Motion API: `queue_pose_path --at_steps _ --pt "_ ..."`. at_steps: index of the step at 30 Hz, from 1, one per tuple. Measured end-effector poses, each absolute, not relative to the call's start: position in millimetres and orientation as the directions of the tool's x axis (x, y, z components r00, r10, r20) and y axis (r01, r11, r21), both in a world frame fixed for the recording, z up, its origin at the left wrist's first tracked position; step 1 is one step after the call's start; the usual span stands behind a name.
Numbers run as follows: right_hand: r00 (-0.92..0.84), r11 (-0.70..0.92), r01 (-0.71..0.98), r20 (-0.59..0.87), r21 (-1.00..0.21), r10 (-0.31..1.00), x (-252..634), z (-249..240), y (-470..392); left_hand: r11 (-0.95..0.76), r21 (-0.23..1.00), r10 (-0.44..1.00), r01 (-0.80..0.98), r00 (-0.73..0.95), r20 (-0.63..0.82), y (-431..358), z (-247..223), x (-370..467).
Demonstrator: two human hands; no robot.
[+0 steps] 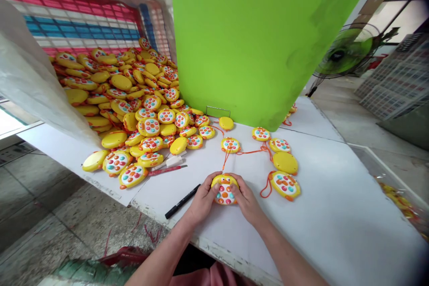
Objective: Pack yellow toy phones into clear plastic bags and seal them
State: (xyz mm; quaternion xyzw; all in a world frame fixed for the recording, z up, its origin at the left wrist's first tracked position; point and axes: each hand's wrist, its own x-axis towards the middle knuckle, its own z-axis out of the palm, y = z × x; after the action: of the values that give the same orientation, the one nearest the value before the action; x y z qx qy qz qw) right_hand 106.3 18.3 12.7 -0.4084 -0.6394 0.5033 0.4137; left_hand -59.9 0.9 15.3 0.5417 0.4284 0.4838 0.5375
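Observation:
Between both hands is a yellow duck-shaped toy [225,191] with coloured buttons on a white face, its orange cord stretching away over the table. My left hand [205,196] grips its left side, thumb on the front. My right hand [246,197] clasps the other side, its thumb also on the button face. A black marker pen [182,201] lies left of my left hand. Just beyond the held toy sits another duck toy [230,145]. To the right, a duck toy [285,185] lies face up with its cord looped, and a face-down one [285,162] lies behind it.
A large heap of duck toys [134,94] spills from a lined bag on the left. A red-handled knife [167,170] lies at its edge. A green board [254,44] stands upright behind the table [335,196]. A fan [345,51] is at the back right.

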Motion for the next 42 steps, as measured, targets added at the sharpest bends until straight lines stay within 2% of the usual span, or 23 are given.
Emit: queue_pose_path --at_steps 5,11,13,15,17,20,23,25,27,33,42 --pt "-0.277 0.185 0.133 0.142 -0.974 0.950 102 17 14 -0.081 0.997 0.994 -0.020 0.077 0.082 4 11 -56" --pt "-0.288 0.120 0.100 0.087 -0.988 0.954 112 19 20 -0.006 0.987 0.984 -0.161 0.172 0.035 5 11 -56" --pt "-0.361 0.110 0.176 0.040 -0.978 0.932 131 29 26 0.010 0.988 0.978 -0.157 0.207 0.023 3 11 -56" --pt "-0.413 0.127 0.346 -0.029 -0.930 0.910 155 41 35 0.028 0.989 0.976 -0.146 0.218 0.005 2 11 -56" --pt "-0.329 0.166 0.549 -0.029 -0.819 0.944 178 51 47 0.050 0.989 0.976 -0.137 0.217 -0.020 2 9 -56" --pt "-0.152 0.192 0.762 0.117 -0.618 0.981 197 53 71 0.060 0.992 0.978 -0.109 0.208 -0.037 5 6 -55" --pt "-0.120 0.188 0.915 0.204 -0.358 0.972 199 39 98 0.069 0.995 0.977 -0.071 0.207 -0.053 7 3 -54" --pt "-0.072 0.107 0.977 0.186 -0.184 0.980 201 27 112 0.080 0.996 0.979 -0.050 0.194 -0.069 7 2 -53" --pt "-0.015 0.028 0.995 0.138 -0.093 0.990 207 17 119 0.089 0.995 0.980 -0.036 0.179 -0.081 6 2 -53" --pt "-0.019 0.024 0.996 0.062 -0.090 0.998 244 22 115 0.098 0.995 0.978 0.006 0.183 -0.098 4 3 -52" --pt "0.140 -0.116 0.961 0.081 -0.252 0.987 269 29 196 0.105 0.994 0.978 0.004 0.179 -0.104 5 7 -51"
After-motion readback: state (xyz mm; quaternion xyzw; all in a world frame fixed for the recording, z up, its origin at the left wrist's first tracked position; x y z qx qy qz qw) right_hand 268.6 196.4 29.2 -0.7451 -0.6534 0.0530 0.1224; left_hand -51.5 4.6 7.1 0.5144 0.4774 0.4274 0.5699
